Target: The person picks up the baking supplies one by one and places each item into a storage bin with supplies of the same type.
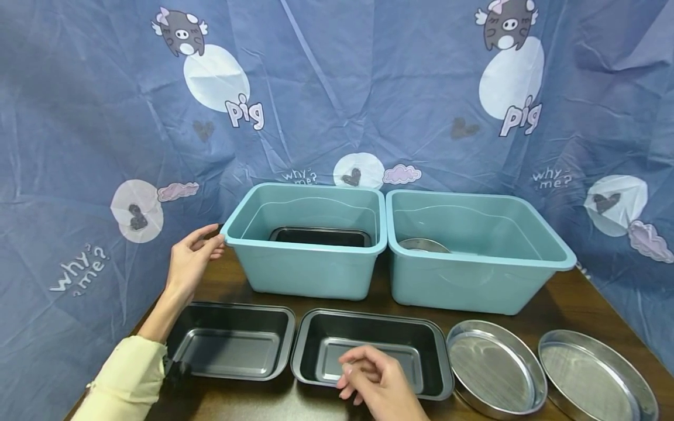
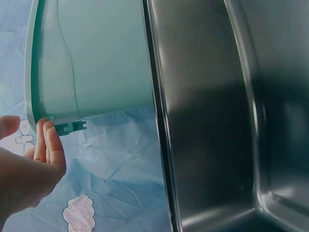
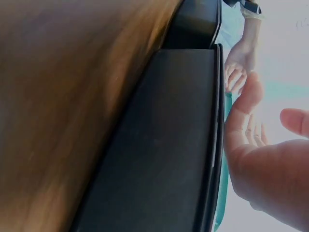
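At the front left corner of the left teal bin (image 1: 302, 269), my left hand (image 1: 193, 260) has its fingers at the rim; whether they touch it is hard to tell. The left wrist view shows the fingers (image 2: 55, 150) lightly bent by the bin's edge, thumb apart. My right hand (image 1: 376, 377) hovers over a black loaf pan (image 1: 371, 318), its fingers loosely curled around nothing. Another loaf pan (image 1: 231, 307) lies beneath my left forearm. Inside the left bin sits a dark pan (image 1: 321, 236).
The right teal bin (image 1: 463, 286) stands beside the left one and has a round metal sieve (image 1: 423, 244) in it. Two round sieves (image 1: 495, 368) lie at the front right of the wooden table (image 1: 263, 400). A blue printed cloth (image 1: 326, 88) hangs behind.
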`<state>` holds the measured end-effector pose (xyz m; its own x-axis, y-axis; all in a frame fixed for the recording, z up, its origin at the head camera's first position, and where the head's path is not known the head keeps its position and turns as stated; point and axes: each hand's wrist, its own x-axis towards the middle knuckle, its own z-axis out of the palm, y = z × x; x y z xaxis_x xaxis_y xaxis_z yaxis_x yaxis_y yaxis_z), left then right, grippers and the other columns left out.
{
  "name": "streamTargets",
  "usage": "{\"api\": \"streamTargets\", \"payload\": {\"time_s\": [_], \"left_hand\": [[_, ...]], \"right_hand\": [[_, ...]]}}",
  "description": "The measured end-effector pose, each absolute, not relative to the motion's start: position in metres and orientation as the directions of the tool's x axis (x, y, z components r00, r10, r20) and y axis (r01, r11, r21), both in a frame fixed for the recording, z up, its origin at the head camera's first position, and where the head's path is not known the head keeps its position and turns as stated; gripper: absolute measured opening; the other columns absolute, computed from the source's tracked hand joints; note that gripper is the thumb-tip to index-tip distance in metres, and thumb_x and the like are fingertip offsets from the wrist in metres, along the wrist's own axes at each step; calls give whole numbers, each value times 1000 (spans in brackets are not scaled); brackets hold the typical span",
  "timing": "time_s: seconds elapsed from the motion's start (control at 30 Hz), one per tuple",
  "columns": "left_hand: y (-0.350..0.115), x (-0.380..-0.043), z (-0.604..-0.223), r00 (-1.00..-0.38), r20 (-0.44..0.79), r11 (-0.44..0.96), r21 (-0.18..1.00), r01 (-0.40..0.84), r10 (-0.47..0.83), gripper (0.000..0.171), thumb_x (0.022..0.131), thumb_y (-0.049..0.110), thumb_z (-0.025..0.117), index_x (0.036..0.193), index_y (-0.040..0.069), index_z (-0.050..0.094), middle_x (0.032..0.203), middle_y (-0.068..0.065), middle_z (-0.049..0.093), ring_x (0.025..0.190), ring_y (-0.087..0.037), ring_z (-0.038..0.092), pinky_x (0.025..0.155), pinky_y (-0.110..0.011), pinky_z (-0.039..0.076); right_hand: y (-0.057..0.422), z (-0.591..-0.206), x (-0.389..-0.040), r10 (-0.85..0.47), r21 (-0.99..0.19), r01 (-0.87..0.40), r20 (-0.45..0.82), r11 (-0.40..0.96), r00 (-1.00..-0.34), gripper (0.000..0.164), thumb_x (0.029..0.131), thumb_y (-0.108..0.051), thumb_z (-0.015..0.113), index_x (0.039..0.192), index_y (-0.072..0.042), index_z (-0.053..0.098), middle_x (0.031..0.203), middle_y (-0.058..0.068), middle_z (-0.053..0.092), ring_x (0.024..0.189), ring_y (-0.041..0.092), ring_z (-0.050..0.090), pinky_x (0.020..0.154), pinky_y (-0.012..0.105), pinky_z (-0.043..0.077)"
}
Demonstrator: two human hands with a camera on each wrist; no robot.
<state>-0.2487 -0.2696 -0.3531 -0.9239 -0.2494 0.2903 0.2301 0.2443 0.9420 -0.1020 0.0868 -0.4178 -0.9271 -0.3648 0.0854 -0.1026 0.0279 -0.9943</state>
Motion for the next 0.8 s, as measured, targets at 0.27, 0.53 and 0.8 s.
{"api": "streamTargets", "payload": {"time_s": [0.27, 0.53, 0.8], "left_hand": [[-271, -255, -350, -934, 285, 250, 941, 230, -213, 54, 101, 16, 69, 145, -11, 52, 76, 15, 68, 68, 3, 66, 69, -14, 56], [-271, -257, -350, -940, 265, 259, 943, 208, -214, 50, 100, 12, 68, 141, -14, 54, 77, 15, 68, 69, 3, 65, 68, -14, 56], [-272, -261, -350, -946, 246, 241, 951, 194, -210, 51, 101, 10, 66, 143, -15, 51, 78, 14, 68, 68, 4, 64, 66, -13, 55]], "right_hand": [[71, -419, -101, -401, -996, -84, 88, -28, -912, 28, 99, -6, 64, 119, 13, 62, 91, 16, 75, 77, 14, 74, 64, 25, 59], [51, -422, -99, -405, -997, -63, 80, -54, -911, 25, 97, -1, 61, 119, 12, 65, 91, 18, 75, 79, 13, 74, 65, 27, 60], [30, -425, -97, -400, -996, -44, 74, -82, -914, 23, 94, 3, 61, 114, 12, 67, 90, 16, 75, 78, 11, 72, 66, 24, 60]]}}
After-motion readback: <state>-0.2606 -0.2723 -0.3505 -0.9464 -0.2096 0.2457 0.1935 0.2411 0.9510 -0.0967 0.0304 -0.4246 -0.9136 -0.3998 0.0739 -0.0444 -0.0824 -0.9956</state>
